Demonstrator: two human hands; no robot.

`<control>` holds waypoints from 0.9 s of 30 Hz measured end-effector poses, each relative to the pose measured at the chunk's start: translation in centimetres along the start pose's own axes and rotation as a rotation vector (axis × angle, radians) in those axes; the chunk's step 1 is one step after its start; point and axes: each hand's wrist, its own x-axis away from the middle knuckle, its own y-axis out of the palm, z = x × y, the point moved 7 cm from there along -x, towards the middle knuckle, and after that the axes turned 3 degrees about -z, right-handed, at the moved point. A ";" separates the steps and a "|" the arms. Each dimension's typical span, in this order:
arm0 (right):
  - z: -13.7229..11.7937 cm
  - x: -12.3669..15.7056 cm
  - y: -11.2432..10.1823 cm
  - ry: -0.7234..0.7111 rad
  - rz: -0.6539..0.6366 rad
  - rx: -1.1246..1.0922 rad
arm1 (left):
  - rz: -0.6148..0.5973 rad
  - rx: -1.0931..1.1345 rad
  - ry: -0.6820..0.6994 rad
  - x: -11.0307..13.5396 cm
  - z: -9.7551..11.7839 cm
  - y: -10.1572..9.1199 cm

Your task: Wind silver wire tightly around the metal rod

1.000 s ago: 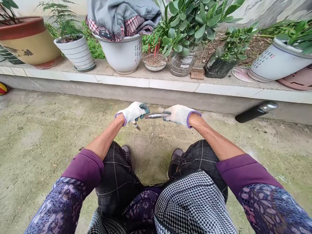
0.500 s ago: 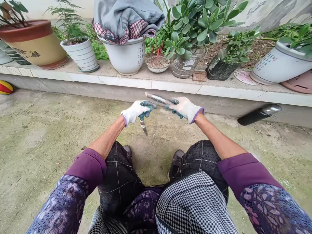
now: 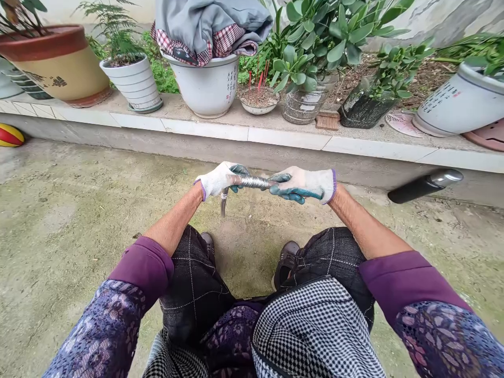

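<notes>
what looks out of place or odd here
Clothes are heaped on a white flowerpot where a plant would be, and a dark cylinder lies on its side on the ground by the ledge.

A shiny silver wire-wrapped rod (image 3: 252, 182) lies level at centre frame, with a short metal tool (image 3: 224, 201) hanging below its left end.

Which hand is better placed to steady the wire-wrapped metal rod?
Right hand, probably: it grips the wire-wrapped metal rod at one end, while the left hand also holds a small tool.
</notes>
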 end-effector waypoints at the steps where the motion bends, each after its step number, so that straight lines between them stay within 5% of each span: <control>1: 0.2 0.0 -0.1 0.004 -0.013 0.048 | -0.009 -0.035 0.000 0.0 -0.2 0.0; 8: 0.4 0.3 0.0 0.116 -0.033 0.532 | -0.021 -0.223 -0.083 -0.4 -0.5 0.7; 14: -1.3 -0.5 0.0 0.174 0.167 1.012 | 0.080 -0.242 -0.156 -0.1 -0.7 0.4; 18: -1.1 -0.7 -1.0 0.243 0.283 1.046 | 0.080 -0.058 -0.145 -0.3 -0.8 0.2; 27: -1.8 -0.7 -4.0 0.160 0.583 0.938 | 0.217 0.369 -0.026 -0.3 0.7 0.1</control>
